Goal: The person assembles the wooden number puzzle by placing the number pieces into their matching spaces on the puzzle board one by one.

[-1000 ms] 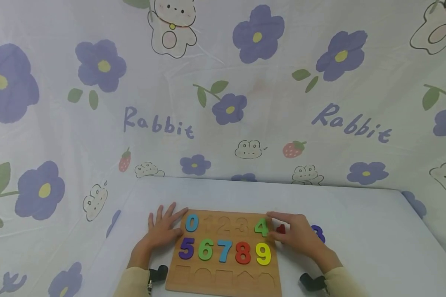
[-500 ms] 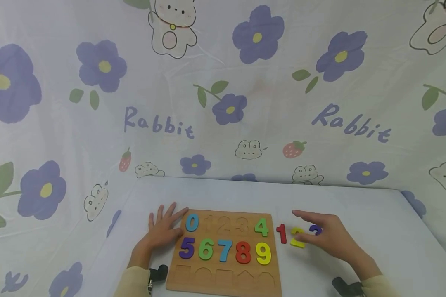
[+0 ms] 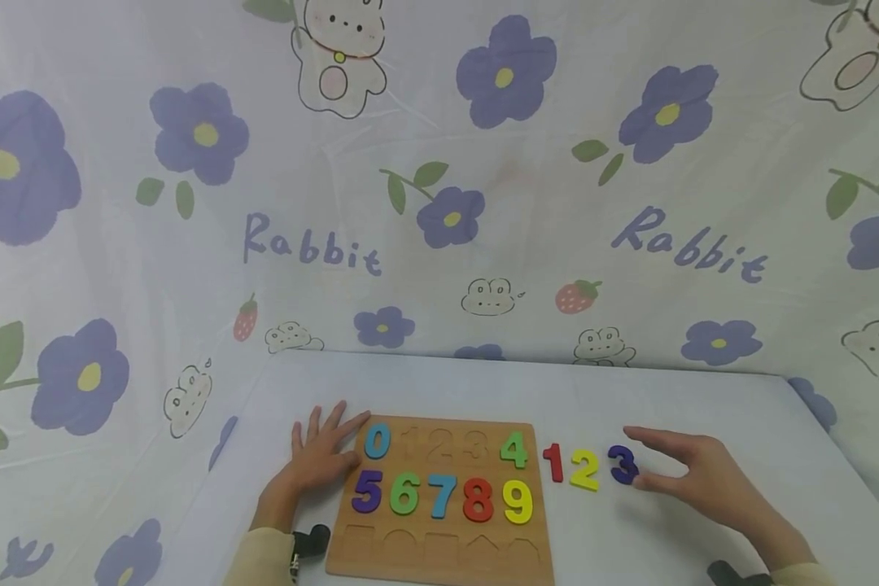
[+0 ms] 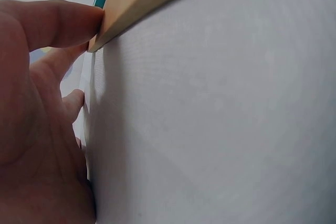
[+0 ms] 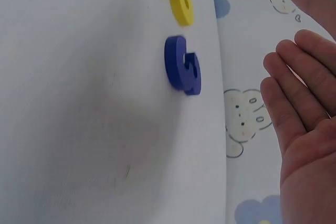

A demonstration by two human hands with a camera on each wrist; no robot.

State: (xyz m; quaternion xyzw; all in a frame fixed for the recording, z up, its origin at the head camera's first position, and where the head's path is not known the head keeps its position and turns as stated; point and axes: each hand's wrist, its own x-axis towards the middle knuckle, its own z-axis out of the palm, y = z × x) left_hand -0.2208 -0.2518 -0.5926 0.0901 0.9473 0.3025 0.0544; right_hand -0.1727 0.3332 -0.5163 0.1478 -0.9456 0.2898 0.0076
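A wooden number board [image 3: 454, 561] lies on the table. My left hand [image 3: 318, 456] rests at its upper left corner with spread fingers, thumb and index fingertip at the board's edge. Held apart, the thumb and fingers of my right hand [image 3: 710, 480] have nothing between them. The thumb tip is beside the dark blue number 3 [image 3: 622, 465], which lies flat on the table. In the right wrist view the same number 3 [image 5: 181, 66] sits left of the hand. A yellow number 2 [image 3: 584, 470] and a red number 1 [image 3: 553, 462] lie between it and the board.
In the board's top row are a blue 0 [image 3: 377, 441] and a green 4 [image 3: 513, 450], with bare recesses between. Coloured numbers 5 to 9 fill the middle row; the bottom row has bare shape recesses. A flowered cloth [image 3: 439, 203] hangs behind the white table [image 3: 740, 423].
My right hand has left the green 4 and moved right, past the 1 and 2, to the dark blue 3. The left hand stays at the board's edge.
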